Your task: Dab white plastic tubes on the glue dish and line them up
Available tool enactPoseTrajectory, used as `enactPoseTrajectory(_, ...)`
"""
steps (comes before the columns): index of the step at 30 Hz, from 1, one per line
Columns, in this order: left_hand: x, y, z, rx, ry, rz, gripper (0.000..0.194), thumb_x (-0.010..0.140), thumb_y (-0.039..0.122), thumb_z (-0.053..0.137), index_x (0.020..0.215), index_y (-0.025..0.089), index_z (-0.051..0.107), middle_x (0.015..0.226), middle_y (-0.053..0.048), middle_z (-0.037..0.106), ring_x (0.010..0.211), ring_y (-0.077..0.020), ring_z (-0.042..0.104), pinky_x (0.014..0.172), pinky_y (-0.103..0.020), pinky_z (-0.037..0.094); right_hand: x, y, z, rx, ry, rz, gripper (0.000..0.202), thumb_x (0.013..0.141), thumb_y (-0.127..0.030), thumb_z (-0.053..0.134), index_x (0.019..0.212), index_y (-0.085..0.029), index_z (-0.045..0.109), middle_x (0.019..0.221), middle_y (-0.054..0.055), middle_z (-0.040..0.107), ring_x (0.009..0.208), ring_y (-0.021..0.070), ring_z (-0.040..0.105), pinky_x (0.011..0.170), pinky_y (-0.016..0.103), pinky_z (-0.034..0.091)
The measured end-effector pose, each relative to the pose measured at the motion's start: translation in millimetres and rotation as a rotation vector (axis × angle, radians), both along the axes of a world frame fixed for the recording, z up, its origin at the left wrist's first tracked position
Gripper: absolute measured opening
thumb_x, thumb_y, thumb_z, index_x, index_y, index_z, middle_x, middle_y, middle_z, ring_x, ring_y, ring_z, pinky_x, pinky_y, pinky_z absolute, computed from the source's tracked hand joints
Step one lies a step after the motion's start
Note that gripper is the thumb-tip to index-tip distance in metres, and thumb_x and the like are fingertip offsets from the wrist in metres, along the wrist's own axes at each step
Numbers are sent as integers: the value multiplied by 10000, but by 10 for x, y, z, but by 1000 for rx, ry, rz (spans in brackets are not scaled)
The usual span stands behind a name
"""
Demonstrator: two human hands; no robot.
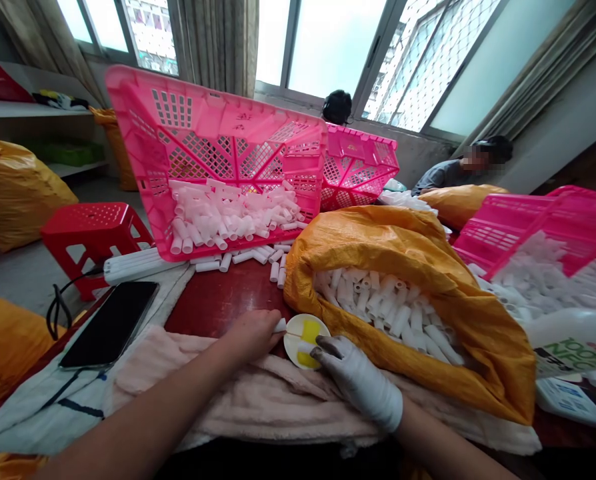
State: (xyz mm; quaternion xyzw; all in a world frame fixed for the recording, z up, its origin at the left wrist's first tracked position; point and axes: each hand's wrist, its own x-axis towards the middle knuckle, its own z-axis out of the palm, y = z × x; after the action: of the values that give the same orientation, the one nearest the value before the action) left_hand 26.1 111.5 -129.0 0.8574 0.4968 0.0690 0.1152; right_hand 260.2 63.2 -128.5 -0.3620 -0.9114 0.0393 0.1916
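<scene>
My bare left hand (255,335) is closed around a short white plastic tube (280,325), whose end shows past the fingertips. Beside it, a small round white dish (291,351) with yellow patches lies at the table's front edge. A thin brownish line, perhaps a stick, reaches across the dish from the left fingers. My right hand (361,383), in a white glove with dark fingertips, pinches another whitish tube (305,347) over the dish. Just behind the right hand, an orange woven sack (368,230) lies open, full of white tubes (398,310).
A pink crate (273,130) tilted toward me holds more tubes, some spilled onto the red table (203,300). A phone (111,325) and a red stool (95,223) are left. A white bottle (573,340) stands right. Another person (443,175) sits at the far right.
</scene>
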Motion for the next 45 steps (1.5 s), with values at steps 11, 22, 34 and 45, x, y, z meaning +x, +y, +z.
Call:
enactPoseTrajectory(11, -23, 38, -33, -58, -14, 41, 234, 823, 395, 428, 855, 187, 530, 852, -69, 627, 792, -212, 590, 643, -272, 406, -69, -96, 123, -16, -86, 115, 172, 834, -134, 485, 870, -222, 628, 880, 54, 644, 790, 191, 560, 682, 318, 507)
enactPoseTrajectory(22, -38, 2, 114, 73, -168, 21, 139, 824, 304, 476, 901, 211, 544, 907, -31, 575, 903, -182, 515, 794, -300, 362, -400, 260, 128, -305, 966, -179, 242, 827, -186, 498, 1061, -249, 493, 1062, 49, 584, 977, 166, 569, 875, 346, 481)
enactPoseTrajectory(34, 231, -246, 262, -167, -152, 47, 261, 771, 422, 513, 854, 183, 574, 782, -50, 637, 703, -205, 596, 590, -266, 414, -641, 211, 255, -302, 549, -317, 322, 892, -353, 340, 636, -202, 462, 570, -10, 515, 511, 114, 485, 506, 241, 406)
enactPoseTrajectory(45, 37, 415, 581, -226, -151, -20, 304, 854, 394, 366, 1041, 247, 555, 924, -19, 631, 775, -139, 569, 655, -208, 424, 511, -741, 519, -193, 578, -385, 214, 860, -286, 428, 925, -258, 630, 845, 16, 668, 710, 193, 626, 555, 318, 564)
